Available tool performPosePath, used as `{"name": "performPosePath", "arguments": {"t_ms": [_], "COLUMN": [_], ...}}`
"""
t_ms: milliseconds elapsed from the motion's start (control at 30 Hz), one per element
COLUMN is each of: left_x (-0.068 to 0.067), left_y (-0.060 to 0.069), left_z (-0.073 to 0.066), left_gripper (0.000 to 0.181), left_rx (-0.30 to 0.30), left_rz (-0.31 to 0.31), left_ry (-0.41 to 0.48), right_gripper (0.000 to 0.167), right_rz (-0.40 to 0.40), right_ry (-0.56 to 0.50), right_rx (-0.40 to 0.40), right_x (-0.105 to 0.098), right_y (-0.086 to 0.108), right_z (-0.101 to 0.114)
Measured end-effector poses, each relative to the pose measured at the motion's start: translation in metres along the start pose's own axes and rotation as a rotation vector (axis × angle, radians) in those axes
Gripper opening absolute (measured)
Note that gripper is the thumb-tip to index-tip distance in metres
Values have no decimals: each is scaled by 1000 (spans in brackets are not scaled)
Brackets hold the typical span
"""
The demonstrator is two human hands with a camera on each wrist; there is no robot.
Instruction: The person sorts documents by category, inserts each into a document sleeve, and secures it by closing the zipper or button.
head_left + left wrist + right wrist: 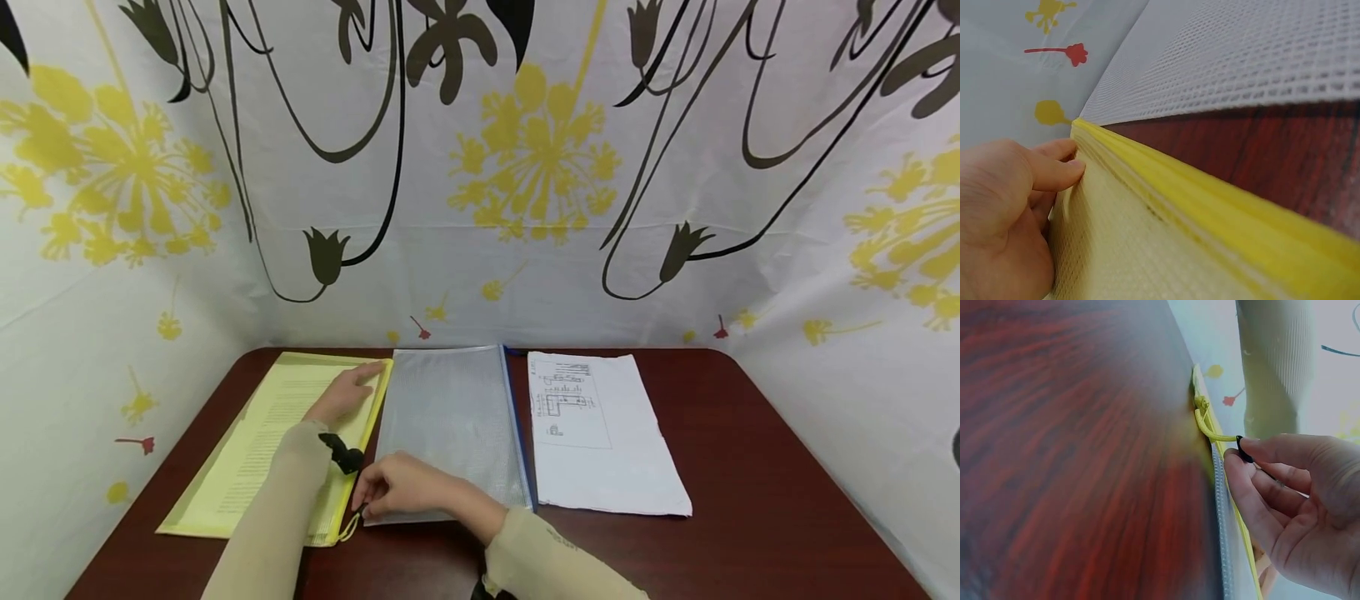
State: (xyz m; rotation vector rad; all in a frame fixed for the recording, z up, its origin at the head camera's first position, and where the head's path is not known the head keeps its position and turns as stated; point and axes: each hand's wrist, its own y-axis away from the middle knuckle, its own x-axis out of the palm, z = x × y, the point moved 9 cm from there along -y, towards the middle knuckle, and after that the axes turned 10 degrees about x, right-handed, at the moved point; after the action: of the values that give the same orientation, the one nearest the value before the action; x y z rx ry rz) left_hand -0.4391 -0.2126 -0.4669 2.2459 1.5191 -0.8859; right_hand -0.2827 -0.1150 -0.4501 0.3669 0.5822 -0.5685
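A translucent yellow zip folder with printed paper inside lies at the left of the table. My left hand rests on its far right corner, beside the yellow zip edge, fingers reaching forward. In the left wrist view the thumb and fingertips touch the mesh surface near that corner. At the folder's near right corner, my right hand pinches a small black zipper pull between thumb and forefinger. A yellow cord loop runs from the pull to the folder.
A clear mesh zip folder with a blue edge lies in the middle, partly under my right hand. Right of it are white sheets with a drawing on top. A patterned cloth surrounds the dark red wooden table.
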Motion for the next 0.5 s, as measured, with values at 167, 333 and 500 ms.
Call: {"name": "performPosePath", "arguments": {"t_ms": [167, 333, 500], "left_x": [-5, -14, -29], "left_y": [2, 6, 11], "left_z": [7, 20, 20], "left_gripper": [51, 51, 49], "left_rx": [-18, -66, -51], "left_rz": [-14, -93, -156], "left_ry": [46, 173, 253], "right_gripper": [11, 12, 13], "right_rz": [-20, -61, -87], "right_ry": [39, 92, 120], "right_rx": [-1, 18, 52], "right_x": [1, -2, -5], "right_y": [-2, -6, -7], "right_z": [-3, -5, -7]}}
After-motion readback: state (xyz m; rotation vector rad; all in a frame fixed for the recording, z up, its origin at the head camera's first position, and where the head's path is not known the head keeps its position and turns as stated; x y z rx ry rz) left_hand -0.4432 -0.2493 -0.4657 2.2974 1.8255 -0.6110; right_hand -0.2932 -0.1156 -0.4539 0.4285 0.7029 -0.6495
